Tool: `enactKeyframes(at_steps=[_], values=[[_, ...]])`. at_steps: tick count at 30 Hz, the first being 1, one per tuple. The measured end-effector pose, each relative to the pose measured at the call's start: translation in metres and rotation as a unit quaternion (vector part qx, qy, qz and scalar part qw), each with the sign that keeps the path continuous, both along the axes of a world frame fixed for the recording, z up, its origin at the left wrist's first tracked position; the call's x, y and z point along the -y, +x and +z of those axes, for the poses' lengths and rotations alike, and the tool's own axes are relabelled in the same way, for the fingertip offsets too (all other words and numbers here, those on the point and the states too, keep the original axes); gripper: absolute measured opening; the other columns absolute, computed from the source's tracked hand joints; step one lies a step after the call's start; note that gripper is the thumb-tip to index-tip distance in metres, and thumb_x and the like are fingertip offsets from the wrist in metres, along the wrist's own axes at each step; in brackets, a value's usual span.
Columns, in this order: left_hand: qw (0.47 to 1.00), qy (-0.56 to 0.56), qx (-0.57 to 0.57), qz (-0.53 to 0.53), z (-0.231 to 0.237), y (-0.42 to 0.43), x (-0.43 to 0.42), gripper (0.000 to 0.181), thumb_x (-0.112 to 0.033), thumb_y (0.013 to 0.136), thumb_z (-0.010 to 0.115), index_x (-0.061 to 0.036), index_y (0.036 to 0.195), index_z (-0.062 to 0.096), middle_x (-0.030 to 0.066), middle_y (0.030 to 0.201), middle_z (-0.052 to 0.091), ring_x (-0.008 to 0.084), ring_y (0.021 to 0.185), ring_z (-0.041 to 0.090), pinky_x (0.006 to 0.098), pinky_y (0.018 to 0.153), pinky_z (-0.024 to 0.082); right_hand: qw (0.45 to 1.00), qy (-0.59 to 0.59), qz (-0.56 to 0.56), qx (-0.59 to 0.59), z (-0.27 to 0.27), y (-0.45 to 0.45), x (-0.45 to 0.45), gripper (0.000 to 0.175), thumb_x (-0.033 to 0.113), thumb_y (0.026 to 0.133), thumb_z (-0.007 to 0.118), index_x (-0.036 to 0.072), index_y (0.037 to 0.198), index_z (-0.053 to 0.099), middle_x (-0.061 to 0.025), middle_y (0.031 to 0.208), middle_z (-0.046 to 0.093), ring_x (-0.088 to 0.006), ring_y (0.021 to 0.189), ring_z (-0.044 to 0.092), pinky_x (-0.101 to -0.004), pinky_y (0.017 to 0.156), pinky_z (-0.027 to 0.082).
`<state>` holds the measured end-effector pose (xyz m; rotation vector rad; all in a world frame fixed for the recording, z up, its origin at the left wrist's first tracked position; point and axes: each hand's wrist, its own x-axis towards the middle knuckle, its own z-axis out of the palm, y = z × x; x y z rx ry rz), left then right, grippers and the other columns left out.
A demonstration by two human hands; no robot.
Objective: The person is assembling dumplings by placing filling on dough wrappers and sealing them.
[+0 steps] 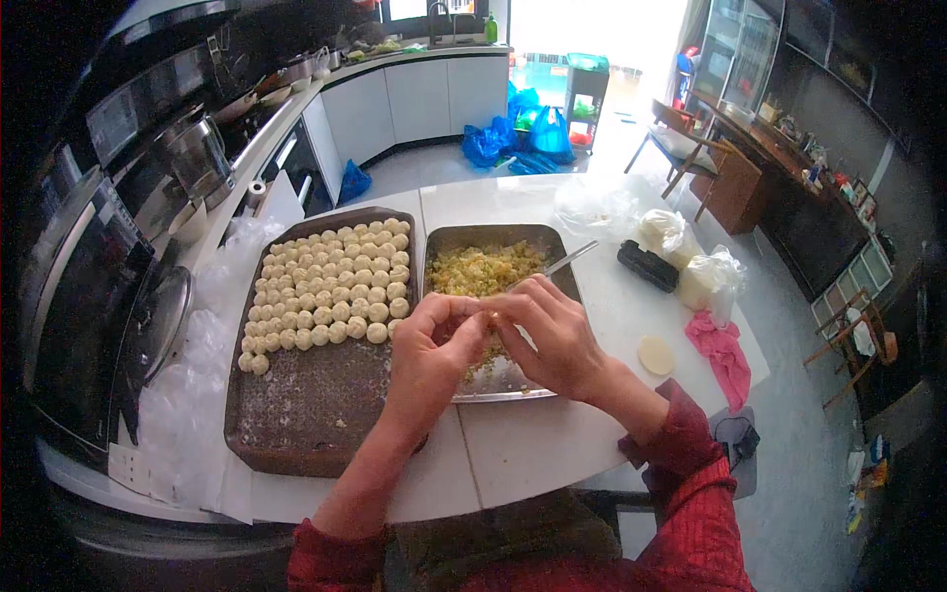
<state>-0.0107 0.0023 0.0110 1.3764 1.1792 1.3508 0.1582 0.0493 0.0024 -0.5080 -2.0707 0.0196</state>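
Observation:
My left hand (pixel 436 348) and my right hand (pixel 547 333) meet over a metal tray (pixel 510 396) of chopped filling (pixel 481 268). Their fingertips are pinched together around something small, probably a dumpling, mostly hidden by the fingers. A metal utensil handle (pixel 573 255) leans out of the filling behind my right hand. To the left, rows of small round dumplings (pixel 333 285) cover the back part of a dark baking tray (pixel 311 414), whose front part shows a floury surface. One flat round dough wrapper (pixel 656 355) lies on the white table right of my right wrist.
Right of the metal tray are a black object (pixel 647 266), tied plastic bags with pale contents (pixel 710 281) and a pink cloth (pixel 719 359). Clear plastic (pixel 185 407) lies left of the baking tray. Blue bags (pixel 518 137) and a wooden chair (pixel 677 148) stand on the floor beyond.

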Motion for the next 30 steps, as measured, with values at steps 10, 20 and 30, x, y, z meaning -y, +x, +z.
enactKeyframes(at_steps=[10, 20, 30], values=[[0.998, -0.006, 0.064, -0.024, -0.003, -0.004, -0.002, 0.017, -0.003, 0.091, 0.060, -0.0017, 0.107, 0.063, 0.0054, 0.097, 0.064, 0.0116, 0.081, 0.064, 0.0262, 0.074, 0.054, 0.981, -0.181, -0.023, -0.067, -0.001, 0.007, 0.001, 0.010, 0.003, 0.084, 0.072, -0.002, 0.090, 0.065, -0.0126, 0.081, 0.065, -0.0163, 0.068, 0.064, -0.0278, 0.061, 0.051], [0.997, 0.064, -0.018, -0.044, -0.013, 0.011, -0.001, 0.027, -0.001, 0.091, 0.064, -0.0054, 0.113, 0.050, 0.0094, 0.101, 0.065, 0.0153, 0.094, 0.068, 0.0287, 0.079, 0.055, 0.946, -0.306, -0.025, -0.100, 0.005, 0.009, 0.004, 0.013, 0.008, 0.089, 0.069, -0.004, 0.089, 0.065, -0.0110, 0.075, 0.066, -0.0137, 0.065, 0.062, -0.0273, 0.059, 0.050], [0.995, 0.080, 0.047, -0.040, -0.014, 0.012, 0.000, 0.023, -0.001, 0.093, 0.063, -0.0030, 0.114, 0.054, 0.0062, 0.102, 0.065, 0.0121, 0.095, 0.066, 0.0259, 0.079, 0.056, 0.949, -0.283, -0.005, -0.141, 0.000, 0.003, 0.009, 0.010, 0.005, 0.087, 0.068, -0.001, 0.091, 0.062, -0.0118, 0.078, 0.065, -0.0175, 0.065, 0.063, -0.0312, 0.059, 0.050]])
